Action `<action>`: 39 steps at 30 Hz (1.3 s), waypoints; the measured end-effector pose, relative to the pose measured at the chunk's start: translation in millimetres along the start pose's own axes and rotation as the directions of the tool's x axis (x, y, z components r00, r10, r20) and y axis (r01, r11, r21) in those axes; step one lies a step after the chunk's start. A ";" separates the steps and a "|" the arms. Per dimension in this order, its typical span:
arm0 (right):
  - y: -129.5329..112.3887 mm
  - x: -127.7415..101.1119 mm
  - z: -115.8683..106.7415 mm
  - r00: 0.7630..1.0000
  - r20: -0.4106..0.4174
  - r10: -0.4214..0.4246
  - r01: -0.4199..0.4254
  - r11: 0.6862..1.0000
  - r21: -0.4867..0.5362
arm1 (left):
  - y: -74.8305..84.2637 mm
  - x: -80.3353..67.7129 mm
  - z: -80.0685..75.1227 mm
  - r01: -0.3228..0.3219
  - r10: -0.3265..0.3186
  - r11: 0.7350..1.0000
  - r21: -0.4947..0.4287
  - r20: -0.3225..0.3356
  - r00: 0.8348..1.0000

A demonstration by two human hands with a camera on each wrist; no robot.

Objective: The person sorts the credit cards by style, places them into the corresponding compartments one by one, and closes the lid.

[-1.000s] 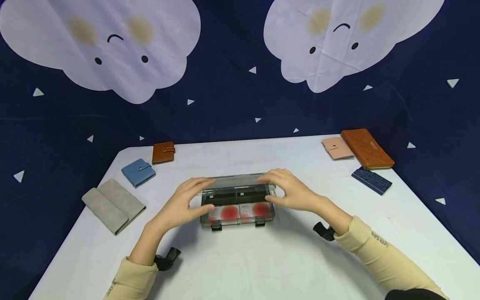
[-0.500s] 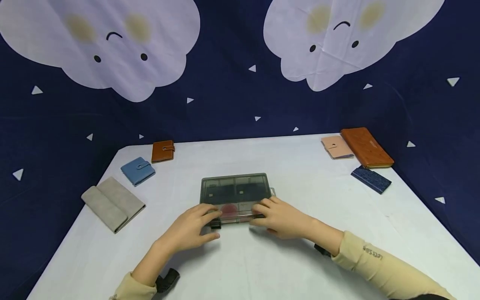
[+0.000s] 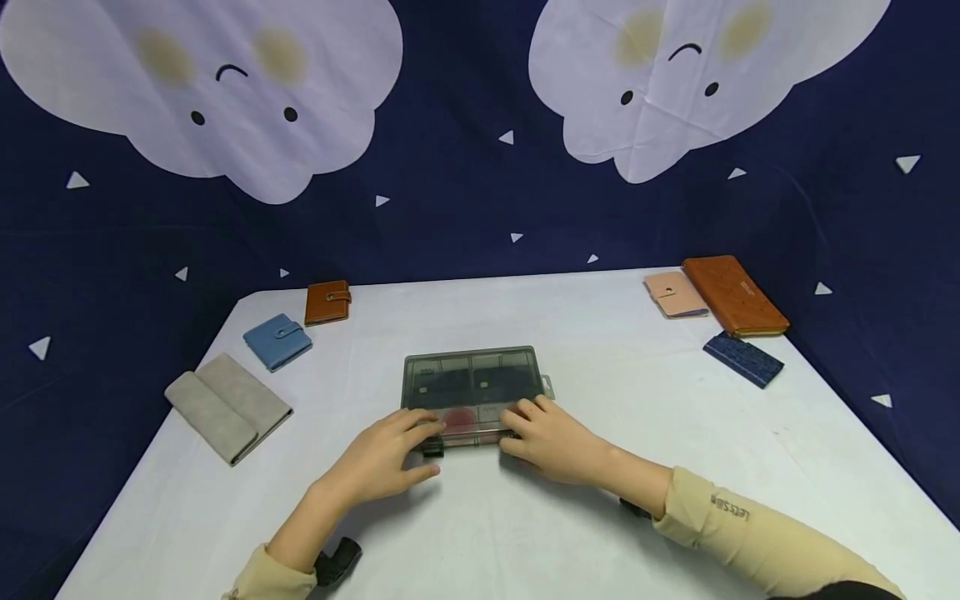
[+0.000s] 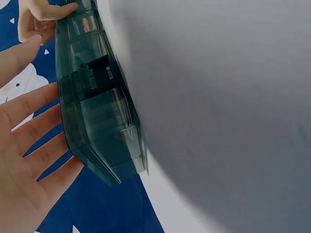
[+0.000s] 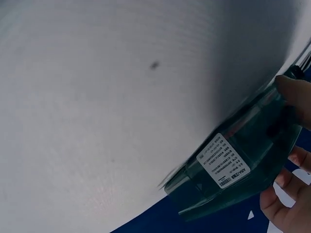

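Observation:
A translucent grey-green plastic compartment box [image 3: 472, 379] lies on the white table with its lid down. Through the lid show dark items and a red round print. My left hand [image 3: 378, 462] rests its fingertips on the lid's front left, fingers fairly straight in the left wrist view and thumb off the box. A black latch [image 4: 104, 76] stands below those fingers. At the front right, my right hand [image 3: 558, 442] pinches the box's edge, fingers bent on the lid and thumb at the front by the right latch, mostly hidden. A printed white label [image 5: 223, 162] is on the box's side.
On the left lie a grey folded wallet [image 3: 228, 408], a blue wallet [image 3: 276, 342] and a brown wallet [image 3: 327, 302]. On the right are a pink wallet [image 3: 676, 295], a large brown wallet [image 3: 735, 296] and a dark blue one [image 3: 742, 358]. A blue cloth [image 3: 450, 225] hangs behind the table.
The box's lid stood open and has come down. Both hands moved from its sides to the front edge. Over the last half second, the right hand and forearm shifted slightly.

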State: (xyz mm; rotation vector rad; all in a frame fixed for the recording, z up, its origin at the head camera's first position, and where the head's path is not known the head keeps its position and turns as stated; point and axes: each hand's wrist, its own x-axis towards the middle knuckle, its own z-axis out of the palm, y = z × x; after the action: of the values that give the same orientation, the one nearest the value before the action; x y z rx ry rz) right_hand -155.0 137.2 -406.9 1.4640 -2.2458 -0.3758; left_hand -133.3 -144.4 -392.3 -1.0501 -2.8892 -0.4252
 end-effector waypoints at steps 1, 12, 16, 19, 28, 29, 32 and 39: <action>0.2 -0.1 0.1 1.000 -0.006 0.005 -0.005 1.000 0.015 | 0.2 0.1 0.0 0.002 -0.002 1.000 -0.003 0.001 1.000; 5.3 1.6 -3.7 0.965 0.004 0.263 -0.224 0.813 0.537 | 3.0 1.0 0.2 0.017 -0.017 1.000 -0.014 0.001 1.000; 7.6 2.8 -3.3 0.949 0.047 0.311 -0.272 0.737 0.619 | 3.3 2.5 -0.5 0.014 -0.014 1.000 -0.012 -0.003 1.000; 11.3 1.7 -4.7 0.944 0.089 0.319 -0.300 0.708 0.640 | 4.0 4.0 -1.6 0.017 -0.017 1.000 -0.026 -0.002 1.000; 19.3 -17.8 -8.3 0.903 0.182 0.389 -0.427 0.762 0.487 | 18.0 20.2 2.3 0.144 -0.145 0.989 0.043 0.026 0.989; 19.6 -19.3 -8.0 0.901 0.185 0.392 -0.432 0.775 0.460 | 19.8 22.3 3.6 0.144 -0.147 0.986 0.082 0.025 0.989; 19.7 -22.1 -7.3 0.902 0.185 0.389 -0.431 0.801 0.416 | 25.0 27.6 8.2 0.139 -0.146 0.971 0.196 0.021 0.989; 19.6 -22.6 -8.2 0.903 0.191 0.385 -0.430 0.813 0.392 | 37.0 36.4 24.9 0.167 -0.134 0.870 0.463 -0.104 0.985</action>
State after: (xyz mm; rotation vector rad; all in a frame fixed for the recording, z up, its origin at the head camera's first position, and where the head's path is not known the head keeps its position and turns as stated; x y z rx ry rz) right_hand -158.7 165.9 -395.7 1.1038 -2.7677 0.2003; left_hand -136.4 -87.8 -402.6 -0.7152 -2.7978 0.2336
